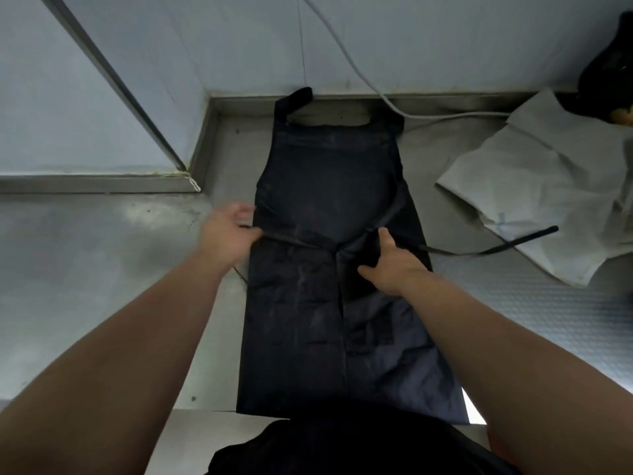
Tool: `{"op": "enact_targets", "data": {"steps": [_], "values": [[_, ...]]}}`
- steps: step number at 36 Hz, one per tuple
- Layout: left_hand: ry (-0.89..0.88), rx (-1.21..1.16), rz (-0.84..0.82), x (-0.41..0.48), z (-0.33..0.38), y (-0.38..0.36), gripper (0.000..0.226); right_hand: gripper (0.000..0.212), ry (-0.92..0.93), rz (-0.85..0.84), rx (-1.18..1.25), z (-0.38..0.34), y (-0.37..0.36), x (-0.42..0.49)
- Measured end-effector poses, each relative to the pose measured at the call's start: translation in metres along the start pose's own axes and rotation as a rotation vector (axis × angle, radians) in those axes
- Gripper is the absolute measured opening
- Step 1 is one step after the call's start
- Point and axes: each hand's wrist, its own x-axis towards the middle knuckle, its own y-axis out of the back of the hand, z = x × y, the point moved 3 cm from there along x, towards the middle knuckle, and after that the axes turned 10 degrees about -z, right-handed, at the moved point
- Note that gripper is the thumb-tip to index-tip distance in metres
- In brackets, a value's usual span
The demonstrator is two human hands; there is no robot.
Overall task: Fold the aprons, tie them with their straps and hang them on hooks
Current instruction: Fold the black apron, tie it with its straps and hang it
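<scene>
A dark navy apron (pixel 325 186) lies flat on the steel counter (pixel 102 255), its neck loop toward the wall and both sides folded in to the middle. My left hand (pixel 227 234) sits at the apron's left edge and pinches the left waist strap (pixel 291 238), which crosses the cloth. My right hand (pixel 390 262) rests on the folded right flap with the fingers spread. The right waist strap (pixel 507 245) trails off to the right over the counter.
A crumpled white apron or cloth (pixel 548 186) lies at the right. A grey cable (pixel 394 101) runs down the wall and along the counter's back. A dark object (pixel 606 77) sits in the far right corner. The counter's front edge is under my body.
</scene>
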Motion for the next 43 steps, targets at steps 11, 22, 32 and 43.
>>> {"op": "enact_targets", "data": {"steps": [11, 22, 32, 43], "values": [[-0.585, 0.429, -0.129, -0.028, -0.005, -0.055, 0.028, 0.046, 0.259, 0.209, 0.01, -0.021, 0.004, 0.004], [-0.38, 0.898, -0.511, -0.016, -0.027, -0.094, 0.074, 0.078, 0.35, 0.152, 0.065, -0.018, 0.003, 0.008], [-0.317, 0.984, -0.412, 0.04, -0.003, -0.081, 0.072, 0.056, 0.314, 0.123, -0.387, -0.016, 0.015, 0.026], [-0.575, 0.54, -0.042, 0.002, -0.013, -0.071, 0.027, 0.046, 0.232, 0.239, -0.332, -0.012, 0.005, 0.008]]}}
